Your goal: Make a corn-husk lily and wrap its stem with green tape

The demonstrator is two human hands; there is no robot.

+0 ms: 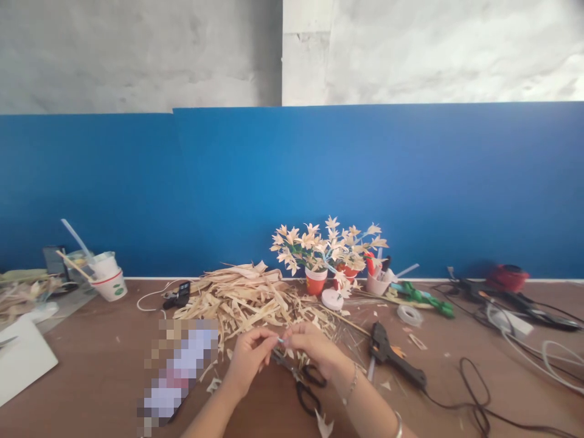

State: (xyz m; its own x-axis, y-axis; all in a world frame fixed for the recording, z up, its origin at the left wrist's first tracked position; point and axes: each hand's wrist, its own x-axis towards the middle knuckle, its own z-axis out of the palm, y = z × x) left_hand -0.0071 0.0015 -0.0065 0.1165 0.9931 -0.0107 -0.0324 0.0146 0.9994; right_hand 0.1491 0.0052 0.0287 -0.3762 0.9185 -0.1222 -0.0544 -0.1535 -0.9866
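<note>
My left hand and my right hand meet over the front middle of the table, fingertips pinched. Between them shows a small light-blue piece, mostly covered by the fingers; its kind is too small to make out. Just below lies a pair of black-handled scissors, partly behind the hands. A pale, pointed husk flower rests near my right forearm. Behind the hands spreads a heap of dried husk strips. Right of my right hand lies a black glue gun.
Husk flowers stand in red and white paper cups at the back. A tape roll and cables lie to the right. On the left are a blurred-out phone-like object, a cup and white paper.
</note>
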